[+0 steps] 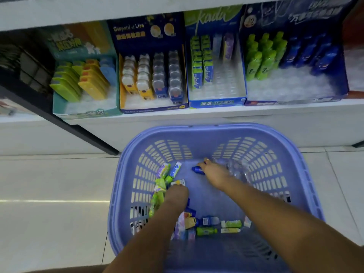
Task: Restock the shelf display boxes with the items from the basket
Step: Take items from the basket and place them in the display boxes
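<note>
The white shelf (197,119) runs across the top, above a pale tiled floor (49,184). On the floor, just in front of the shelf, stands the purple basket (307,174). Four display boxes sit side by side on the shelf: a teal box (59,107) with green, yellow and blue packs, a navy box (153,110) with four rows of bear-shaped packs, a blue box (216,104) with green packs at its left rear, and a dark box (295,14) with green and blue bottles at its back. Each box has bare tray showing at the front.

Both hands reach into the basket. The right hand (214,171) curls its fingers round the end of a blue bottle (198,170) on the basket floor, beside clear packaging (238,170). The left hand (176,194) is down among green packets (160,184) at the left wall; I cannot tell how its fingers lie. More small packets and bottles (206,226) lie loose along the near side.
</note>
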{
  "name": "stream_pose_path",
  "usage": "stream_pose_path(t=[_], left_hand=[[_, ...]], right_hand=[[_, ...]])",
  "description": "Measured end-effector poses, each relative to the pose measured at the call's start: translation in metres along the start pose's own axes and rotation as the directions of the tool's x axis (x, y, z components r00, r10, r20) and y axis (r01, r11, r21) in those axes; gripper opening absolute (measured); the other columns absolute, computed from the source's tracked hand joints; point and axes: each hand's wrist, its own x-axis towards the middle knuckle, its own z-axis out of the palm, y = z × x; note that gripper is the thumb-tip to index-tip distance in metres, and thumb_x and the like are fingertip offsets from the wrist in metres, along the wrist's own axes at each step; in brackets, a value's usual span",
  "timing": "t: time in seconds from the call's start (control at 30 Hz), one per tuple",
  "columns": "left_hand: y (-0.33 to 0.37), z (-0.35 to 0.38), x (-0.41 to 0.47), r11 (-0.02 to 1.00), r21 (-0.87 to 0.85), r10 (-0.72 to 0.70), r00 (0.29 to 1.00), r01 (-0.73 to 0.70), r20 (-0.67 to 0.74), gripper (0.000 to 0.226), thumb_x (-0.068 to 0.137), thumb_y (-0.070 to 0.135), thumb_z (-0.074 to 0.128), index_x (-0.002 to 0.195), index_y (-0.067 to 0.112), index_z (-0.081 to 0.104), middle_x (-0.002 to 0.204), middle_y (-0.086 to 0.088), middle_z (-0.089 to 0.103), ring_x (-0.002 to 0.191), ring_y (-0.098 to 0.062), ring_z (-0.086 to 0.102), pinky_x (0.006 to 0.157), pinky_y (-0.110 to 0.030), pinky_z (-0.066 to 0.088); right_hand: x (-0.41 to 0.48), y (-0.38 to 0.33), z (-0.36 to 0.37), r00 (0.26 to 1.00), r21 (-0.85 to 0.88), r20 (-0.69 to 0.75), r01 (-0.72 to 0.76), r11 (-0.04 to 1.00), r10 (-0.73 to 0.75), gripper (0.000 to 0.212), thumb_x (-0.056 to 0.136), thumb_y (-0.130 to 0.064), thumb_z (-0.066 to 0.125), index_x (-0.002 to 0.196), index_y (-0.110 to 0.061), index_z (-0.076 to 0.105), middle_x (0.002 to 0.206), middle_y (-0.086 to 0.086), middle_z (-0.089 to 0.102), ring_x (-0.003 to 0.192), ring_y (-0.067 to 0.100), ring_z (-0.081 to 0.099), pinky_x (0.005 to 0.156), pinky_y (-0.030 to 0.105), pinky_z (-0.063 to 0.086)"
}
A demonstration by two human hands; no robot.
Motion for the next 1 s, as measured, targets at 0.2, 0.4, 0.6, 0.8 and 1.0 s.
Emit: stream_pose_path(t=[0.2,0.4,0.6,0.8,1.0], left_hand=[[-0.006,0.001,0.012,0.995,0.071,0.064,0.998,-0.064,0.001,0.027,0.09,0.011,0.055,0.116,0.005,0.063,0.119,-0.019,0.058,0.112,-0.035,0.055,0.095,-0.043,0.045],[-0.001,-0.007,0.01,0.921,-0.378,0.107,0.994,-0.092,0.021,0.018,0.087,0.016,0.061,0.095,0.0,0.059,0.102,-0.018,0.06,0.099,-0.031,0.056,0.075,-0.033,0.039],[0.007,-0.056,-0.008,0.134,-0.989,-0.083,0.996,0.057,0.046,0.029,0.091,0.006,0.045,0.063,0.012,0.045,0.056,-0.006,0.045,0.057,-0.02,0.046,0.064,-0.032,0.04],[0.013,-0.124,-0.044,-0.432,-0.902,0.195,0.975,-0.015,-0.109,0.023,0.085,0.04,0.063,0.083,0.018,0.06,0.051,0.006,0.038,0.042,-0.007,0.036,0.045,-0.019,0.042],[0.032,-0.167,-0.081,-0.468,-0.857,0.199,0.919,-0.215,-0.34,0.014,0.078,0.032,0.067,0.076,0.018,0.064,0.051,0.007,0.037,0.043,-0.005,0.035,0.043,-0.016,0.037]], right_hand=[[0.004,0.006,0.008,0.993,0.165,0.014,-0.118,0.979,0.117,0.029,0.085,0.0,0.048,0.112,-0.005,0.056,0.118,0.017,0.055,0.108,0.031,0.056,0.09,0.035,0.044],[-0.005,0.005,-0.03,0.979,0.557,0.124,-0.206,0.805,0.164,0.021,0.077,-0.007,0.069,0.097,-0.006,0.064,0.091,0.014,0.067,0.08,0.021,0.059,0.073,0.03,0.045],[-0.043,0.002,-0.089,0.979,0.964,0.187,-0.166,0.208,-0.087,0.012,0.089,0.009,0.052,0.095,-0.002,0.054,0.092,0.014,0.061,0.084,0.021,0.062,0.079,0.023,0.054],[-0.083,-0.006,-0.143,0.978,0.988,-0.088,0.11,0.109,-0.189,0.026,0.087,0.007,0.055,0.105,-0.011,0.061,0.095,-0.001,0.067,0.085,0.008,0.061,0.065,0.014,0.043],[-0.119,-0.014,-0.193,0.929,0.934,-0.263,0.312,0.172,-0.261,0.034,0.078,-0.01,0.062,0.111,-0.011,0.061,0.101,0.001,0.066,0.085,0.012,0.053,0.073,0.018,0.044]])
